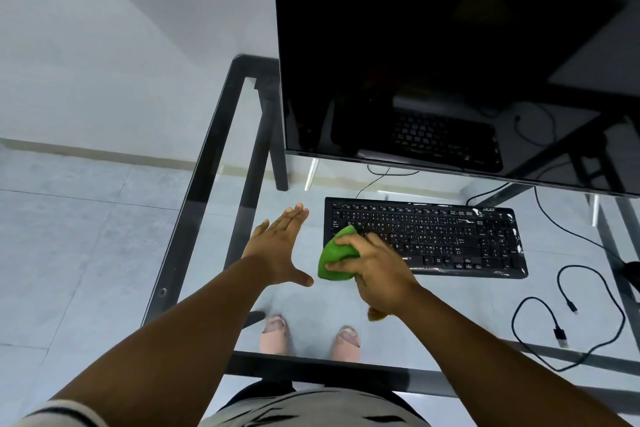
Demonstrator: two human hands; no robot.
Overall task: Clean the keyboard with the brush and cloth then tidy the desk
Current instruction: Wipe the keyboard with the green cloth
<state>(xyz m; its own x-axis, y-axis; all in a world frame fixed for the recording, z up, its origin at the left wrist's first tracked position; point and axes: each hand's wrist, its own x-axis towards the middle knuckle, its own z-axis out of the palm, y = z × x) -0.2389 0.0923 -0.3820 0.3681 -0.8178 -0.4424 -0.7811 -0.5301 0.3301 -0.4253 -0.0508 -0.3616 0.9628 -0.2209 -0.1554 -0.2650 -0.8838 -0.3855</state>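
A black keyboard (450,236) lies on the glass desk (214,163), below the monitor. My right hand (377,270) grips a bunched green cloth (334,255) at the keyboard's left end, over its lower left keys. A small brown thing (375,315) pokes out under that hand's wrist; I cannot tell whether it is the brush. My left hand (280,246) hovers flat with fingers spread, just left of the keyboard and apart from it, holding nothing.
A large dark monitor (450,55) stands behind the keyboard. A loose black cable (568,322) coils on the glass at the right, and more cables run behind the keyboard. The desk's black frame edges lie at left and front. My feet show through the glass.
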